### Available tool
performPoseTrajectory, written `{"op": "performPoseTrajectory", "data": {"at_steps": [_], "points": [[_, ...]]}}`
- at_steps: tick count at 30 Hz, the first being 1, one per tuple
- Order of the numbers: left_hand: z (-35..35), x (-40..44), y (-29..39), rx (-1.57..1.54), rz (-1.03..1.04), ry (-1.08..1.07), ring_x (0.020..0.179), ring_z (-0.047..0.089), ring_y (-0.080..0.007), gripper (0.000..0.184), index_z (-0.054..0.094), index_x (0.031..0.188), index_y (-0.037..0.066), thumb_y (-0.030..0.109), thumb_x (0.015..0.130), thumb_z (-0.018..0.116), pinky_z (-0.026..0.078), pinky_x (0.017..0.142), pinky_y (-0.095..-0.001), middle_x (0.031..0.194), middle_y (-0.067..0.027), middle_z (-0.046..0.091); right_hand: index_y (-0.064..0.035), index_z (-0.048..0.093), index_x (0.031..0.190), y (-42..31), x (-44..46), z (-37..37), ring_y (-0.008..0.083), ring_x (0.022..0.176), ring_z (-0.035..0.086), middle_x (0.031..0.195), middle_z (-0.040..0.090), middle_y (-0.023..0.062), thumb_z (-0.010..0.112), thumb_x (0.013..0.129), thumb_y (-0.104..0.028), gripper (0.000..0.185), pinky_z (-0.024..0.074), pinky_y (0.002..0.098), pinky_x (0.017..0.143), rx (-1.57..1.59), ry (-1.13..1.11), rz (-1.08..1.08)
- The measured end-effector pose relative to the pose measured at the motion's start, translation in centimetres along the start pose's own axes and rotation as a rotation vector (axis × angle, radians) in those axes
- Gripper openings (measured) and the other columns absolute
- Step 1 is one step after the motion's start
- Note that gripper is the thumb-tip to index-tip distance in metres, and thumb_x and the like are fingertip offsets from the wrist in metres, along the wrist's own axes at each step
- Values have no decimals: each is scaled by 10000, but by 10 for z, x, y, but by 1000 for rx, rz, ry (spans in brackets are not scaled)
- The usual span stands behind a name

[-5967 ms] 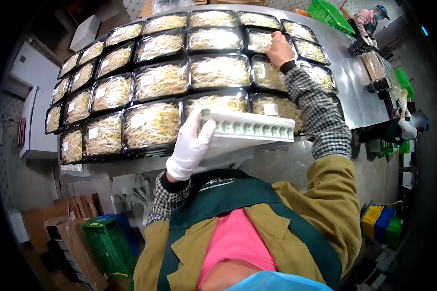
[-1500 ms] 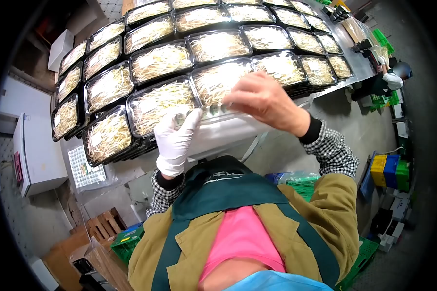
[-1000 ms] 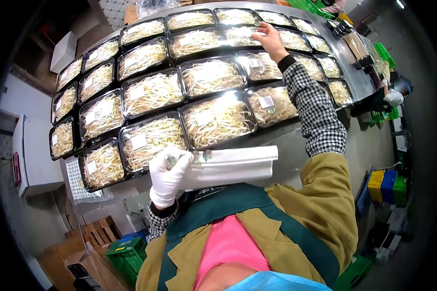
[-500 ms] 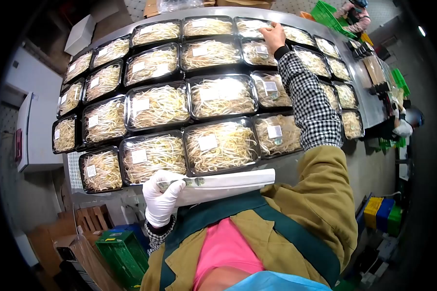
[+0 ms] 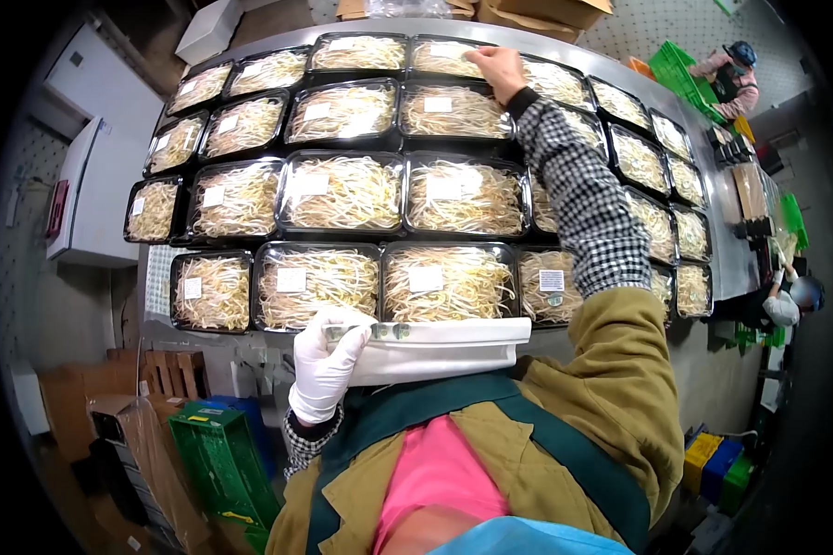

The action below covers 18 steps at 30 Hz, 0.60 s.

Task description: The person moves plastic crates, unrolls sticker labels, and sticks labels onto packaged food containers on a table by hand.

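The trays of bean sprouts [image 5: 342,192] stand in four rows on a metal worktop [image 5: 733,268], separated by narrow dark gaps that leave little room between their rims. Bare metal shows as a thin border along the back edge and as a wider patch at the right end. The front row sits near the worktop's near edge, and the label strip [image 5: 444,344] extends sideways just before it, its free end overlapping the lower part of that row in view.

The left grip [image 5: 326,365], white-gloved, pinches the left end of the label strip between thumb and fingers. The right grip [image 5: 500,72], bare, reaches over a back-row tray [image 5: 446,59], fingertips drawn narrow by its right side; whether they hold anything cannot be told. A checked sleeve [image 5: 588,194] crosses the rows and hides parts of several trays.

A white cabinet [image 5: 102,190] stands to the left, cardboard boxes [image 5: 546,13] lie beyond the back edge, and a green crate [image 5: 674,72] is beside one co-worker at the far right corner. Another co-worker [image 5: 782,301] works beyond the right end.

White rectangular labels lie on many trays. One front-row label [image 5: 552,280] carries dark printed lines above a round green sticker [image 5: 554,299], too small to read. Green round marks show on the label strip beside the gloved thumb.
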<state>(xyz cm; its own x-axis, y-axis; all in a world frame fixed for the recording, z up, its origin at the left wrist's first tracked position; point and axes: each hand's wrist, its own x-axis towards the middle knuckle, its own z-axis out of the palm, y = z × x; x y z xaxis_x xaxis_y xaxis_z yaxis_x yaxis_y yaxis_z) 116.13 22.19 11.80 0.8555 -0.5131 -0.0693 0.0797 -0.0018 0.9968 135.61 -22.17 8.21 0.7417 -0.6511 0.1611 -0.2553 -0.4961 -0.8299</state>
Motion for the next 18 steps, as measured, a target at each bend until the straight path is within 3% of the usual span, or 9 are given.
{"op": "performPoseTrajectory", "data": {"at_steps": [3,4,6,7,10,12,14,16,18], "points": [[-1,-3,2,14,-80,12,801,559,-66,135,578,1001,-10,26,871,570,446,740,-210,897,-23,627,-67,727,849,-8,8,46,263,805,655,842,695,127,663,725,-341,307,493,325,774,-218,163,4],[-2,-4,2,23,-99,24,812,558,-68,143,574,1015,-9,26,877,558,446,748,-216,911,-24,626,-74,732,828,-11,13,54,292,884,642,917,684,133,629,745,-348,305,491,379,812,-451,197,-38],[-3,-8,9,-32,-83,46,846,542,-67,167,564,1050,-7,20,891,522,430,775,-215,943,-20,610,-108,711,928,-11,7,59,315,955,607,1068,598,135,618,748,-336,305,454,453,843,-614,159,-110],[-5,-11,10,-53,-70,64,851,540,-68,172,563,1057,-7,16,892,518,428,782,-216,946,-21,608,-60,647,1017,-11,6,60,330,970,594,1089,557,146,623,757,-348,390,439,485,839,-691,184,-176],[-17,-16,6,-24,-132,136,883,558,-86,190,571,1072,-14,8,889,526,437,817,-227,963,-43,624,-32,559,1041,-8,3,43,324,954,609,1082,583,168,562,775,-169,299,447,453,848,-704,214,-271],[-14,-11,6,-89,10,213,873,557,-83,186,584,1066,-11,8,889,529,440,798,-221,964,-40,628,-58,597,1018,-15,-3,31,253,944,624,1023,626,141,607,782,-202,277,470,401,824,-583,70,-350],[-16,-8,8,-8,44,283,805,551,-65,159,600,1031,-32,21,891,547,447,746,-203,926,-24,632,-70,640,995,-61,-59,13,193,908,632,951,656,115,663,800,-278,286,496,345,779,-180,-396,-487],[-21,-4,1,-7,114,289,781,542,-51,172,597,1037,-46,42,893,567,449,729,-192,904,-21,639,-14,631,998,-117,-150,-5,137,862,611,935,647,52,686,815,-255,308,487,289,768,108,-909,-479],[-24,-1,4,-49,163,249,791,533,-37,213,590,1080,-55,49,894,575,447,718,-184,910,-24,645,-16,630,1025,-156,-223,-19,156,879,610,930,645,63,691,807,-256,330,486,292,763,24,-1135,-636]]}}
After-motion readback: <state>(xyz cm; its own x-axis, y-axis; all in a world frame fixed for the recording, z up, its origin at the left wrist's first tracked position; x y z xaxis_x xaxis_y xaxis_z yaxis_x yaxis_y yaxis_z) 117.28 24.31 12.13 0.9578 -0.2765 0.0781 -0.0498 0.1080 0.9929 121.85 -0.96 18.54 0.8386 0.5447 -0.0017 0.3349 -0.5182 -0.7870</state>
